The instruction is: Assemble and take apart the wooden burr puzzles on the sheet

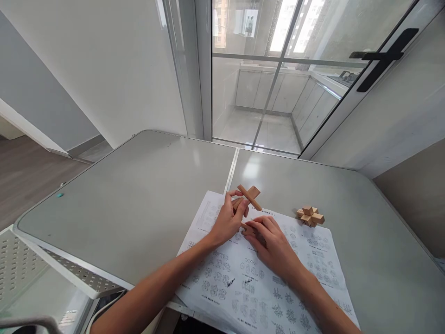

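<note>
Head view: crossed brown wooden bars (250, 196), flat-faced and straight-edged, sit in the narrow grip of the left hand (226, 220), above a white printed paper sheet (222, 311). The right hand (273, 242) pinches a notched brown wooden piece (247, 229) just beside. A star-shaped light wooden block cluster (310, 216) stands by the sheet's far edge; smooth grey tabletop (125, 195) stretches broadly leftward to a rounded, metal-trimmed corner.

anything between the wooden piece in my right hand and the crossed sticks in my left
Only the fingers of the left hand: here they lie between the crossed sticks and the wooden piece in the right hand. No separate object shows there.
</note>
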### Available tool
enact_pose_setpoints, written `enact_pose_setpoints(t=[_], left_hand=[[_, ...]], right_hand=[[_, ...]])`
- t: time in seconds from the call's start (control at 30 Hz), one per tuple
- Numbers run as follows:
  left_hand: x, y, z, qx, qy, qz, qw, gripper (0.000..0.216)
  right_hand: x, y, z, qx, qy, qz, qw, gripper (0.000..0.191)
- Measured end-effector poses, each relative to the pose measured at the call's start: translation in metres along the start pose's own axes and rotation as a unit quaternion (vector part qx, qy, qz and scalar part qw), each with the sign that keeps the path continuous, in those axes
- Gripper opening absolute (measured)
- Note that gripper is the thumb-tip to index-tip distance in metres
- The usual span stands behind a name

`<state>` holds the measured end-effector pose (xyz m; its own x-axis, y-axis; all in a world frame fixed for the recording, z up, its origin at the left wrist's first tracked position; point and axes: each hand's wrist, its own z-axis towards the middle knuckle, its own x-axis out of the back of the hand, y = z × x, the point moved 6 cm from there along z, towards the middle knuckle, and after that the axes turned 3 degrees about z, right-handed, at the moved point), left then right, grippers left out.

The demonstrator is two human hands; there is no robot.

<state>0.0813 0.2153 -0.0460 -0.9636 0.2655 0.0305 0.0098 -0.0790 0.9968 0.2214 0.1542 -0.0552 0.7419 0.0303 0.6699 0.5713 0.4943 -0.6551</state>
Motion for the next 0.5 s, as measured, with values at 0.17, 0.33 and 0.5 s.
enact_pose_setpoints(t=[0.17,0.33,0.5], left_hand=[[0.001,0.0,0.001,-0.003,0.002,0.012,1.0,0.031],[0.003,0.001,0.002,-0.02,0.015,0.025,0.999,0.029],[0.004,0.003,0.001,-0.013,0.022,0.027,0.999,0.031]], right_hand=[[-0.001,-0.001,0.001,-0.006,-0.004,0.005,1.0,0.013],[0.003,-0.003,0.003,-0.035,-0.011,0.05,0.998,0.015],[0.01,0.006,0.004,-0.125,-0.027,0.201,0.971,0.027]])
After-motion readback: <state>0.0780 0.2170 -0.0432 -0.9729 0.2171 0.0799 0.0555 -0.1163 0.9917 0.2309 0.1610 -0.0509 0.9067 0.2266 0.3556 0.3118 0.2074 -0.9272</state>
